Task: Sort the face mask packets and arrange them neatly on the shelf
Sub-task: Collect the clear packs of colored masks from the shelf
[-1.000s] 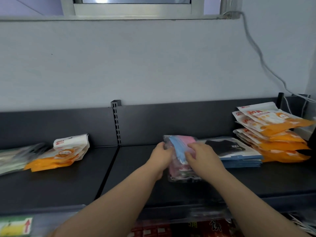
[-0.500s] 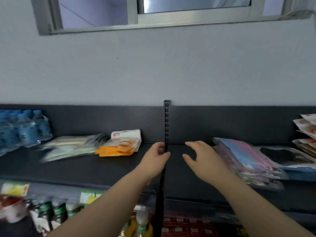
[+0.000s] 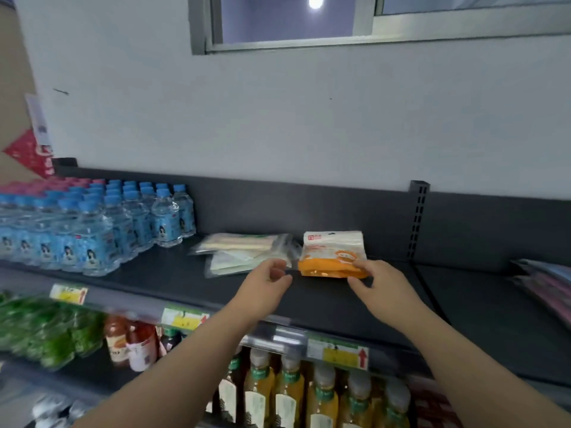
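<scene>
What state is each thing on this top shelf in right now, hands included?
orange packets, stacked flat
right hand, pinching the orange packets' front corner
left hand, loosely curled, holding nothing
clear packets, lying flat, splayed unevenly
water bottles, upright, capped
pink and blue packets, lying flat, partly out of view

Pretty clearly a small shop: a dark metal shelf (image 3: 173,279) with yellow price tags (image 3: 185,318) clipped along its front edge, rows of identical water bottles (image 3: 92,230) at its left end, and juice bottles (image 3: 290,393) lined up on the tier below.
</scene>
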